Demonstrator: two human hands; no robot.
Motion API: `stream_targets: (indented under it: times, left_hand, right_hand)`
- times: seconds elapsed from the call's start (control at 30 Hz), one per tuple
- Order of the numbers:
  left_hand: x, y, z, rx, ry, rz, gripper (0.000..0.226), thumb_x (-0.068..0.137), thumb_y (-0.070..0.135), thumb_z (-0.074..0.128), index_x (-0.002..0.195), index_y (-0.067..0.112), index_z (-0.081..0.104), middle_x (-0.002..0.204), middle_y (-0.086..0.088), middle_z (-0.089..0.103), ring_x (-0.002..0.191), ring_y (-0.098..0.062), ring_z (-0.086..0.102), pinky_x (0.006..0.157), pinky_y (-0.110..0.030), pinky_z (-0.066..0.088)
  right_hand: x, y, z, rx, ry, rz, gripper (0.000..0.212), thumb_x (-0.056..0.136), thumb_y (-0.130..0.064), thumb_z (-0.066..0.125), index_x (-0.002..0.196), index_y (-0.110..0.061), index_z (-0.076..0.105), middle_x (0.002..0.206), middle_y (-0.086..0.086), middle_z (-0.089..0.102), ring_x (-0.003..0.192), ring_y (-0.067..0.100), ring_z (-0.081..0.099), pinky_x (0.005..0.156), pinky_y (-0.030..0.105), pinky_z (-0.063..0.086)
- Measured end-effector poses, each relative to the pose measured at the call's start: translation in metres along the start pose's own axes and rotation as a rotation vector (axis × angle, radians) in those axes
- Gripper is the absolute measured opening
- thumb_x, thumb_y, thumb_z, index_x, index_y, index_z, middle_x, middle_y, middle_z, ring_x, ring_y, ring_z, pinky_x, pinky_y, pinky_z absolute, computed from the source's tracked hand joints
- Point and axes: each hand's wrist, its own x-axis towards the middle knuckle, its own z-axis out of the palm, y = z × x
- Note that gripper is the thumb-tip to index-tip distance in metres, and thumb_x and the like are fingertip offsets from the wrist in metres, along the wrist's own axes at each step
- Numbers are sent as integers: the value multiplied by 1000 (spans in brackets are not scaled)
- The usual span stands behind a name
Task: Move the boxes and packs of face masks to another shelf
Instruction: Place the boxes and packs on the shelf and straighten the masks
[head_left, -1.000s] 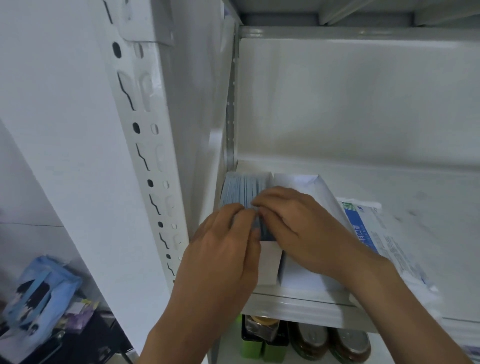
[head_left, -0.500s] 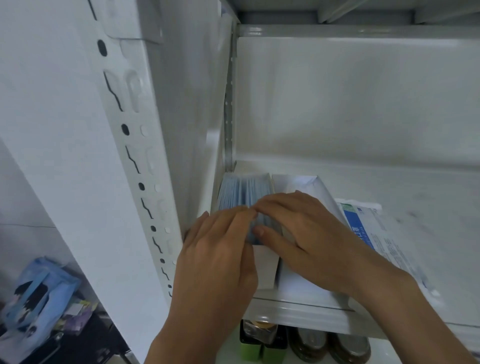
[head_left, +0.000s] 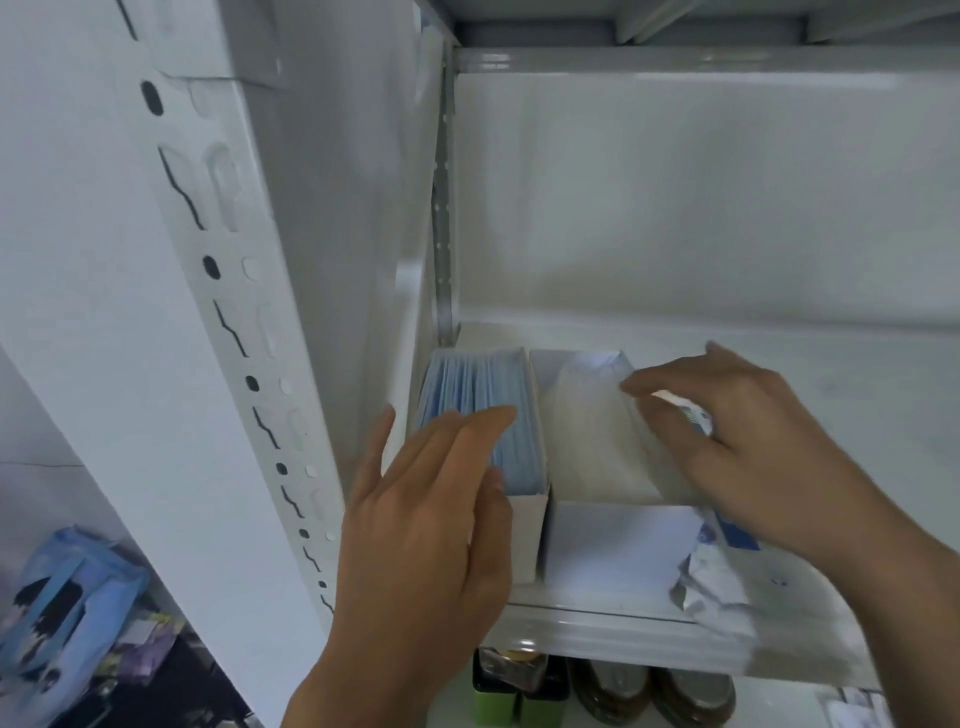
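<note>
Two open white boxes stand side by side at the left end of a white shelf (head_left: 597, 616). The left box (head_left: 527, 535) is packed with blue face masks (head_left: 470, 384). White masks fill the right box (head_left: 618, 540). A blue-and-white pack of masks (head_left: 727, 577) lies against that box on its right, partly under my arm. My left hand (head_left: 426, 519) hovers over the blue masks with its fingers straight, holding nothing. My right hand (head_left: 737, 441) reaches over the right box's far side wall and the pack; whether its curled fingers grip anything is not clear.
A white slotted upright (head_left: 249, 322) and the side panel close off the left. The shelf's back wall (head_left: 701, 208) is near. Jars (head_left: 613, 686) and a green container (head_left: 493, 696) sit on the shelf below. A blue bag (head_left: 62, 613) lies low at the left.
Both hands were pressed together on the blue masks. Now they have parted: the left hand lifted off, and the right hand swung right over the white-mask box and the pack.
</note>
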Motion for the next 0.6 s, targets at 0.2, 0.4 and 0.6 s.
stream_targets:
  times: [0.2,0.4,0.6]
  left_hand:
    - [4,-1,13,113,-58,101,29,98,28,51,118,20,69,126,1,69,120,-21,63,103,-48,48]
    - [5,23,21,30,-21,248,30,97,27,48,120,19,67,125,2,66,122,-21,60,110,-49,41]
    - [38,36,28,185,-417,279,41,93,32,25,102,26,66,94,9,67,87,-14,62,92,-37,46]
  right_hand:
    - [-15,19,-3,-1,-76,149,34,93,-28,49,118,-26,72,118,-19,65,114,9,55,94,24,38]
    - [-22,18,7,-245,-215,172,47,96,-49,39,131,-29,65,159,-8,36,146,18,23,122,53,9]
    - [-16,1,17,-337,-315,127,40,100,-39,29,118,-28,63,150,-7,40,144,20,16,120,57,-8]
